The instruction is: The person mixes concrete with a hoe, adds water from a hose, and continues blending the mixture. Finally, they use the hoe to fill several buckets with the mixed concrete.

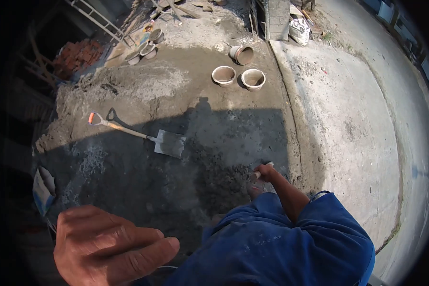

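My left hand [114, 243] is raised close to the camera at the lower left. Its back faces me, the thumb lies against the bent fingers, and nothing shows between them. Lower right of centre, my right hand [264, 171] is wrapped round a pale handle [257, 175]; the rest of that tool is hidden. Dark, wet-looking mix [217, 183] lies in a rough heap just left of it. Farther left, a shovel [169, 143] with a wooden shaft and orange grip rests flat on the shaded ground.
Two upright buckets [223, 75] and a tipped one [243, 55] stand ahead, with more buckets [148, 50] at the upper left. Red bricks [78, 58] are piled near a ladder [97, 20]. A torn bag [44, 190] lies far left; a white sack [299, 31] stands upper right.
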{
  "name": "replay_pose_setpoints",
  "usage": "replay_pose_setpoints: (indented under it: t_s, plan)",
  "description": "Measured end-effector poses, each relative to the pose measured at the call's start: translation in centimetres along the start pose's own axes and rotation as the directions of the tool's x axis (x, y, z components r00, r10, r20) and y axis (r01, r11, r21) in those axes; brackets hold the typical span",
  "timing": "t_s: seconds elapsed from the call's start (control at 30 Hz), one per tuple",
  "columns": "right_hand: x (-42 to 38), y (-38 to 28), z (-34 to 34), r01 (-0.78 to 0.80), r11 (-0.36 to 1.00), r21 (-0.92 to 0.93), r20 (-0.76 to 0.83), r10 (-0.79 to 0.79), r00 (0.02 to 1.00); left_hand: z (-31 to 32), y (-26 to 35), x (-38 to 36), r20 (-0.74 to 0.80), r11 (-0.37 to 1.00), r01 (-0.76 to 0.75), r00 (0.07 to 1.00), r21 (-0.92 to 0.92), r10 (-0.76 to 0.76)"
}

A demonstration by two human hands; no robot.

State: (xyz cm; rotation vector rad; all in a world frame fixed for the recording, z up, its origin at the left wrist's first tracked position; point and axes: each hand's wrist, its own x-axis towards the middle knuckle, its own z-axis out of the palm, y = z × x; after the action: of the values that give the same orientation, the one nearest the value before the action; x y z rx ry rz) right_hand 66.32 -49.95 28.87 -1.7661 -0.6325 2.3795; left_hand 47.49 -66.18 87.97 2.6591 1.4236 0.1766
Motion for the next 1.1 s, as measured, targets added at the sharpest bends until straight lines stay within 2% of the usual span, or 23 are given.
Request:
replay_pose_setpoints:
  t_s: [0.03, 0.07, 0.1, 0.13, 0.17, 0.2, 0.23, 0.3, 0.33, 0.43, 0.5, 0.57, 0.67, 0.73, 0.8, 0.87, 0.9, 0.93, 0.97, 1.0, 1.03, 1.07, 1.1]
  plan:
    - [0.7, 0.2, -0.6, 0.007, 1.000, -0.021, 0.022, -0.007, 1.000, -3.2, 0.4, -0.7, -0.004, 1.000, 0.029, 1.000, -0.001, -0.029]
    - [1.3, 0.2, -1.7, 0.015, 0.999, -0.039, 0.037, -0.013, 0.999, -6.3, 0.7, -1.5, 0.053, 0.999, 0.009, 0.999, -0.044, -0.007]
    - [7.8, 3.1, -5.0, 0.442, 0.752, -0.490, 0.298, -0.332, 0.895, -9.3, 0.9, -2.3, 0.109, 0.996, -0.008, 0.994, -0.092, 0.018]
    - [6.2, 2.6, -4.5, 0.432, 0.746, -0.506, 0.306, -0.313, 0.899, -12.3, 1.0, -3.2, 0.162, 0.989, -0.024, 0.986, -0.144, 0.047]
    - [4.0, 1.4, -3.7, 0.248, 0.898, -0.364, 0.171, -0.197, 0.965, -14.6, 1.1, -2.8, 0.212, 0.979, -0.036, 0.974, -0.199, 0.079]
    - [1.8, 0.0, -2.7, 0.056, 0.981, -0.185, 0.054, -0.047, 0.997, -13.3, 2.4, -4.6, -0.286, 0.988, -0.154, 0.947, 0.000, 0.148]
    - [1.8, -0.4, -2.4, 0.041, 0.977, -0.209, 0.055, -0.030, 0.998, -9.6, 1.3, -0.6, -0.292, 0.992, -0.129, 0.949, -0.012, 0.120]
    - [1.9, -0.4, -2.4, -0.008, 0.995, -0.096, -0.035, 0.004, 0.999, -10.6, 1.1, -6.1, -0.341, 0.994, -0.073, 0.939, -0.079, 0.042]
    - [2.0, -0.4, -2.6, -0.028, 0.993, -0.119, -0.043, 0.023, 0.999, -9.6, 0.7, -5.8, -0.366, 0.992, -0.048, 0.931, -0.116, 0.002]
    - [3.0, -0.4, -3.5, -0.006, 0.986, -0.166, 0.007, 0.007, 1.000, -7.7, 0.7, -8.2, -0.442, 0.977, 0.023, 0.889, -0.210, -0.116]
    - [4.0, -0.2, -4.2, -0.025, 0.992, -0.124, 0.071, 0.034, 0.997, -6.6, 0.7, -8.8, -0.484, 0.964, 0.056, 0.856, -0.259, -0.180]
    - [3.1, -0.3, -3.7, -0.042, 0.992, -0.122, 0.031, 0.047, 0.998, -5.8, 0.5, -9.2, -0.527, 0.955, 0.075, 0.820, -0.288, -0.224]
    - [2.8, -0.7, -3.8, -0.071, 0.997, -0.011, -0.016, 0.070, 0.997, -4.8, -1.3, -8.8, -0.605, 0.953, 0.013, 0.770, -0.302, -0.203]
    - [1.8, -1.0, -3.3, -0.061, 0.998, -0.017, -0.055, 0.060, 0.997, -4.2, -2.8, -8.0, -0.676, 0.961, -0.051, 0.721, -0.273, -0.153]
    - [1.6, -0.9, -3.1, -0.063, 0.997, -0.052, -0.040, 0.061, 0.997, -4.1, -3.8, -7.9, -0.712, 0.959, -0.067, 0.684, -0.275, -0.156]
    - [3.5, 0.1, -4.2, -0.074, 0.997, 0.006, 0.010, 0.074, 0.997, -4.1, -5.0, -7.7, -0.754, 0.960, -0.089, 0.640, -0.264, -0.148]
    - [5.6, 0.9, -5.5, -0.088, 0.995, -0.052, 0.067, 0.091, 0.994, -4.1, -5.5, -7.5, -0.786, 0.966, -0.111, 0.607, -0.235, -0.122]
    - [3.1, 0.2, -4.4, -0.020, 0.995, -0.093, -0.028, 0.018, 0.999, -4.2, -6.2, -7.4, -0.821, 0.972, -0.134, 0.565, -0.194, -0.086]
    - [4.2, 0.8, -5.0, 0.065, 0.969, -0.239, 0.038, -0.058, 0.998, -3.9, -6.6, -7.3, -0.852, 0.974, -0.150, 0.519, -0.168, -0.067]
    - [3.2, 1.7, -6.2, 0.484, 0.666, -0.567, 0.268, -0.407, 0.873, -3.4, -7.0, -7.2, -0.882, 0.974, -0.162, 0.467, -0.156, -0.064]
    - [4.4, 1.9, -6.3, 0.270, 0.827, -0.493, 0.140, -0.231, 0.963, -2.7, -7.4, -7.1, -0.911, 0.973, -0.177, 0.408, -0.150, -0.066]
    - [6.1, 1.6, -6.8, 0.029, 0.928, -0.371, 0.033, -0.018, 0.999, -2.0, -7.8, -7.1, -0.932, 0.970, -0.190, 0.356, -0.150, -0.075]
    - [5.2, 0.6, -7.3, 0.025, 0.923, -0.383, 0.023, -0.017, 1.000, -1.5, -8.2, -7.1, -0.941, 0.966, -0.198, 0.325, -0.169, -0.098]
